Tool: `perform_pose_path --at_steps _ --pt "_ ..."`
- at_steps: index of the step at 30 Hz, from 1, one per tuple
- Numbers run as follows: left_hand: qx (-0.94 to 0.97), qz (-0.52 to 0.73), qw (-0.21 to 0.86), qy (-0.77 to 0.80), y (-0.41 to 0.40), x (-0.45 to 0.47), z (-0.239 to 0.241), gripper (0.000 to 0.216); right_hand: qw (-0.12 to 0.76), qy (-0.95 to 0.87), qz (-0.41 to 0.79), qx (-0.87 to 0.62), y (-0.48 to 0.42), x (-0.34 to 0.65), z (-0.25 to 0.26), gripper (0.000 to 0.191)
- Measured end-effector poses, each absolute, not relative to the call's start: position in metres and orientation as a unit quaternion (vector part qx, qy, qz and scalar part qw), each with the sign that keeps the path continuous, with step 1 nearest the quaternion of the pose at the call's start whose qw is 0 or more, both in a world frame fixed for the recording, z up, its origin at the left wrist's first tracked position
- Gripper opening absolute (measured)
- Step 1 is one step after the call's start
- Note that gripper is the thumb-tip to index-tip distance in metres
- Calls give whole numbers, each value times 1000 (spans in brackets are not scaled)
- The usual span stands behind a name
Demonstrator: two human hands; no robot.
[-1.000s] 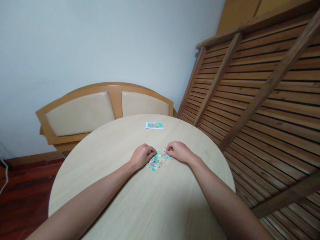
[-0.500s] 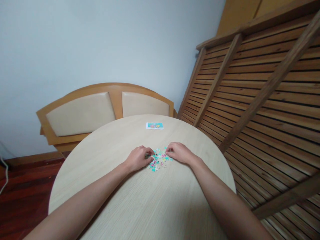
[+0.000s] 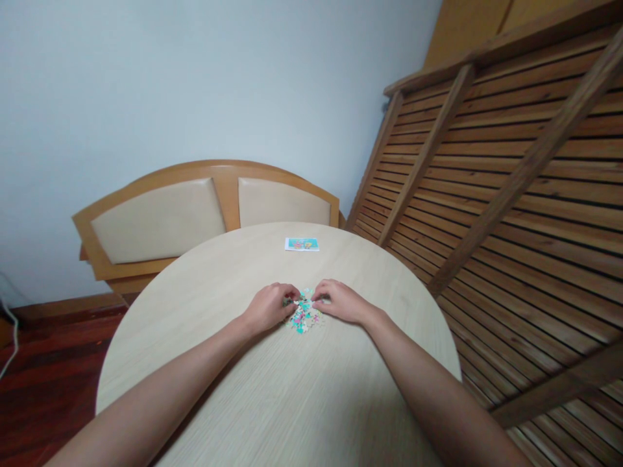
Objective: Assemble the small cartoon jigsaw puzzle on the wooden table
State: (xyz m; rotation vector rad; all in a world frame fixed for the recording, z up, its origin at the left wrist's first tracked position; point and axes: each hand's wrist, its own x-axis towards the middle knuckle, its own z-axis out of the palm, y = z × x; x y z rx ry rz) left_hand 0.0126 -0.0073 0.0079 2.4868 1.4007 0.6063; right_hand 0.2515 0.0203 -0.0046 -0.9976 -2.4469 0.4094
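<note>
A small heap of jigsaw puzzle pieces [image 3: 304, 319] in teal, pink, white and beige lies on the table between my two hands. My left hand [image 3: 270, 307] rests at the heap's left edge, its fingers curved and its thumb apart from them, with some pieces in the gap. Against the right side of the heap is my right hand [image 3: 339, 300], bent the same way, thumb and fingers apart. No piece clearly shows lifted in either hand. Beyond the heap lies a picture card [image 3: 302, 244] with a teal background and cartoon figures.
The round pale wooden table [image 3: 233, 402] carries the pieces and the card. A wooden headboard [image 3: 226, 194] with cream panels stands behind it against the wall. On the right leans a large slatted wooden frame [image 3: 487, 194]. A white cable [image 3: 14, 334] hangs at far left.
My right hand has moved left, closer to my left hand, and pieces on the heap's right side now sit closer in or under it. My left hand has barely moved.
</note>
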Motion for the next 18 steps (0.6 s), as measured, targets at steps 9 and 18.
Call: perform_pose_path --at_steps 9,18 --pt "835 224 159 477 0 6 10 19 260 -856 229 -384 19 251 -1 12" --pt "836 172 38 519 10 -12 18 21 263 -834 112 -471 24 257 0 10"
